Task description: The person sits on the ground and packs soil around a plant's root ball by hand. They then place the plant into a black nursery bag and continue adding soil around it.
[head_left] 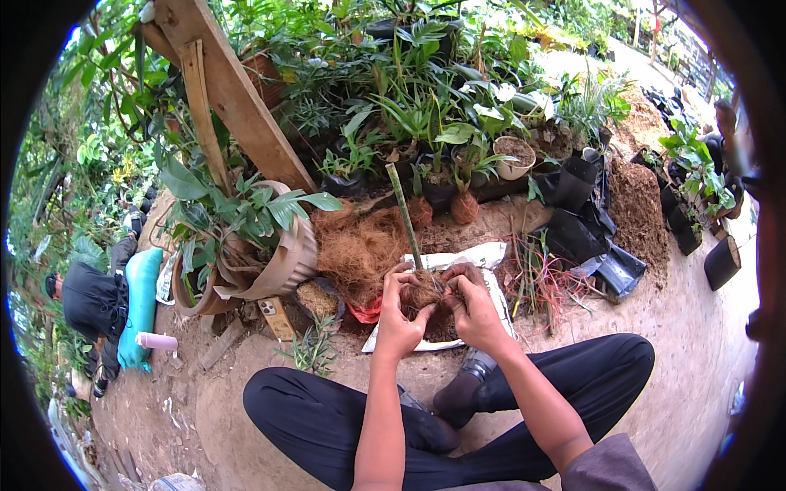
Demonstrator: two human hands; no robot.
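Observation:
Between my hands is a ball of brown coconut fibre, wrapped around the foot of an upright green stem cutting. My left hand grips the ball from the left, its thumb pressed against the front. My right hand closes on the right side, fingertips bent in at the fibre. Whatever lies inside the wrapping is hidden. Below, a white sack is spread on the ground with dark soil on it. A loose heap of coconut fibre lies just beyond my left hand.
Left are a large pale pot with a leafy plant, a phone and a small black pot. Red strings, black plastic bags and a soil heap lie right. Another person sits far left.

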